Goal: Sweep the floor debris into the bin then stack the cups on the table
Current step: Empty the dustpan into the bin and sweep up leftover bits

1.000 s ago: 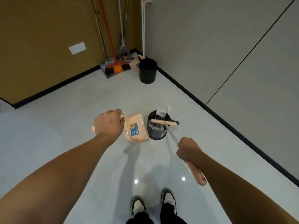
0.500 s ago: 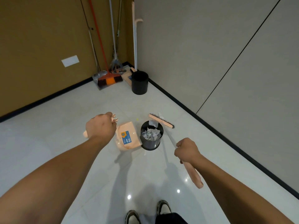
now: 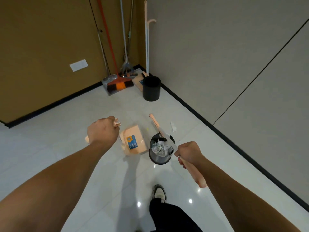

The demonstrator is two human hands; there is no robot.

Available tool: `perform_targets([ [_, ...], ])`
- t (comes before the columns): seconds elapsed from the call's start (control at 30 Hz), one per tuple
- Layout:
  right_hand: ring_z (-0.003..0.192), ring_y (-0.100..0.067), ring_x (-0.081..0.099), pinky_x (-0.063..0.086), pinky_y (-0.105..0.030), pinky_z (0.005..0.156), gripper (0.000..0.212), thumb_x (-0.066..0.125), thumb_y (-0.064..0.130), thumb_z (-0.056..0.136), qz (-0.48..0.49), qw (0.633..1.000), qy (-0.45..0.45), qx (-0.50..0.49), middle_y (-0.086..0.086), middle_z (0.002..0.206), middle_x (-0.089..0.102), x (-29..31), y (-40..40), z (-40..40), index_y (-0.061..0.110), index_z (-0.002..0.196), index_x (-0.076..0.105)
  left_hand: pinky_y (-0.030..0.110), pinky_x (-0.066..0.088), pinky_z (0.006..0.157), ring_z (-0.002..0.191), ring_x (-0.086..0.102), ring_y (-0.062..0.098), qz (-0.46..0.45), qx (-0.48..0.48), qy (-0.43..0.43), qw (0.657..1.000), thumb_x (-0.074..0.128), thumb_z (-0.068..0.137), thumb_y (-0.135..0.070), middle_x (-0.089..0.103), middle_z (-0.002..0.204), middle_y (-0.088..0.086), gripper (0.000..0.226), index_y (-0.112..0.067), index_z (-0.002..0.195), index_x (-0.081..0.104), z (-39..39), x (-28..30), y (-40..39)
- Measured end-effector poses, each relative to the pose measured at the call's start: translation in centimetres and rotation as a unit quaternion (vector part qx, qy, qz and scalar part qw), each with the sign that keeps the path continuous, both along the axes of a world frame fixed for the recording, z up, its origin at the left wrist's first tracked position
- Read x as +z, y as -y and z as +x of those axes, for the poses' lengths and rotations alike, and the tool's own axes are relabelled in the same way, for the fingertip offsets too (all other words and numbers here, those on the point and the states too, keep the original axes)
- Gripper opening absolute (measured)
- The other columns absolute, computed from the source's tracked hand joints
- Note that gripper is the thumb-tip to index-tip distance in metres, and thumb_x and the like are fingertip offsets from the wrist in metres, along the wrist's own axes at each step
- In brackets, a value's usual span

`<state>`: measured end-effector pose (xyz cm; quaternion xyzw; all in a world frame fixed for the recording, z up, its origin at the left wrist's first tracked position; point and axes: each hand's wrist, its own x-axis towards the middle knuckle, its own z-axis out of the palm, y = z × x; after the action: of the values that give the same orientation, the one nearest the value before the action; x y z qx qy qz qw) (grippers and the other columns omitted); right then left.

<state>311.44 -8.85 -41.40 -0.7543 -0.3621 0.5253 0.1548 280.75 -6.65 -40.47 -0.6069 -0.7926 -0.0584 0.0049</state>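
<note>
My left hand (image 3: 102, 130) is closed around the handle of a peach dustpan (image 3: 133, 142), which hangs tilted just left of a small black bin (image 3: 160, 159). The bin holds crumpled white paper (image 3: 159, 147). My right hand (image 3: 189, 153) grips the handle of a peach broom; its shaft crosses above the bin and its head (image 3: 154, 122) sits beyond the bin's far rim. A scrap of white paper (image 3: 173, 127) lies on the floor to the right of the broom head. No cups or table are in view.
A larger black bin (image 3: 151, 88) stands in the far corner beside an orange broom (image 3: 119, 85), a grey dustpan, mops and another peach dustpan set leaning on the walls. A grey wall with black skirting runs along the right. My foot (image 3: 159, 193) is below the small bin.
The broom head has swung from lying across the bin's top to beyond its far rim. The view has tilted up toward the corner, and my right foot has stepped forward.
</note>
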Motion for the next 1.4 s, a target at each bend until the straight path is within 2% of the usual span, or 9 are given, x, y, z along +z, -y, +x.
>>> perform_targets([
  [0.13,0.033,-0.022,0.055,0.047,-0.025,0.038,0.007,0.070,-0.005,0.075,0.012,1.000,0.014,0.010,-0.013,0.045,0.057,0.3,-4.4,1.1,-0.011,0.077,0.069,0.027,0.041,0.056,0.062,0.056,0.029,-0.003,0.007,-0.004,1.000,0.058,0.084,-0.036,0.061,0.070,0.003,0.012,-0.024,0.081,0.058,0.3,0.0,-3.7],
  [0.27,0.032,-0.020,0.054,0.046,-0.024,0.038,0.008,0.071,-0.003,0.076,0.009,1.000,0.021,0.015,-0.010,0.042,0.056,1.1,-8.4,2.4,-0.011,0.079,0.069,0.028,0.043,0.056,0.061,0.054,0.028,-0.016,-0.004,-0.009,1.000,0.056,0.084,-0.036,0.060,0.069,0.003,0.011,-0.025,0.082,0.058,1.5,0.1,-6.9],
  [0.5,0.034,-0.019,0.054,0.047,-0.023,0.039,0.006,0.068,-0.002,0.079,-0.014,0.999,0.015,-0.029,-0.010,0.046,0.059,0.6,-12.6,3.6,-0.005,0.075,0.070,0.027,0.042,0.056,0.060,0.052,0.026,-0.043,0.000,-0.017,0.999,0.057,0.085,-0.035,0.057,0.068,0.001,0.010,-0.025,0.083,0.057,2.1,-0.5,-11.0],
  [0.67,0.036,-0.023,0.054,0.046,-0.024,0.040,0.009,0.067,-0.006,0.079,-0.018,0.999,0.028,-0.038,-0.017,0.053,0.059,-1.0,-14.7,3.0,-0.015,0.082,0.068,0.027,0.043,0.057,0.060,0.054,0.026,-0.052,-0.005,-0.022,0.998,0.058,0.085,-0.035,0.056,0.067,0.001,0.010,-0.025,0.085,0.057,0.8,-1.5,-13.6],
  [0.8,0.035,-0.021,0.055,0.047,-0.024,0.040,0.008,0.067,-0.006,0.081,-0.040,0.997,0.039,-0.061,-0.017,0.054,0.061,-2.1,-17.6,2.0,-0.013,0.081,0.068,0.026,0.041,0.054,0.057,0.052,0.025,-0.062,-0.016,-0.015,0.998,0.058,0.085,-0.036,0.056,0.066,0.000,0.012,-0.024,0.085,0.058,-1.4,-2.9,-16.9],
  [1.03,0.033,-0.020,0.050,0.044,-0.023,0.039,0.008,0.066,-0.005,0.081,-0.111,0.987,0.066,-0.093,-0.012,0.047,0.056,-5.9,-22.7,-1.5,-0.007,0.074,0.064,0.028,0.043,0.058,0.064,0.058,0.031,-0.091,-0.059,-0.006,0.994,0.059,0.084,-0.035,0.063,0.074,0.006,0.013,-0.022,0.087,0.059,-6.0,-5.7,-24.7],
  [1.2,0.041,-0.029,0.057,0.054,-0.037,0.052,0.007,0.067,-0.005,0.078,-0.108,0.980,0.112,-0.123,-0.015,0.047,0.061,-9.9,-26.7,-3.3,-0.011,0.075,0.068,0.028,0.044,0.060,0.066,0.061,0.032,-0.104,-0.095,-0.014,0.990,0.057,0.087,-0.036,0.067,0.076,0.007,0.015,-0.022,0.083,0.060,-8.5,-8.5,-30.0],
  [1.33,0.046,-0.027,0.062,0.058,-0.040,0.064,0.008,0.069,-0.001,0.081,-0.112,0.974,0.118,-0.157,-0.014,0.053,0.066,-12.9,-29.7,-3.7,-0.007,0.076,0.069,0.027,0.037,0.057,0.060,0.048,0.026,-0.128,-0.098,0.012,0.987,0.057,0.086,-0.037,0.063,0.073,0.001,0.015,-0.023,0.082,0.056,-9.0,-10.9,-32.3],
  [1.4,0.044,-0.025,0.058,0.054,-0.035,0.056,0.011,0.069,-0.001,0.083,-0.138,0.970,0.107,-0.167,-0.016,0.056,0.064,-14.0,-30.5,-4.0,-0.007,0.074,0.067,0.026,0.033,0.055,0.056,0.043,0.024,-0.112,-0.097,0.019,0.989,0.060,0.084,-0.034,0.059,0.067,0.000,0.013,-0.021,0.081,0.057,-9.0,-11.8,-33.0],
])
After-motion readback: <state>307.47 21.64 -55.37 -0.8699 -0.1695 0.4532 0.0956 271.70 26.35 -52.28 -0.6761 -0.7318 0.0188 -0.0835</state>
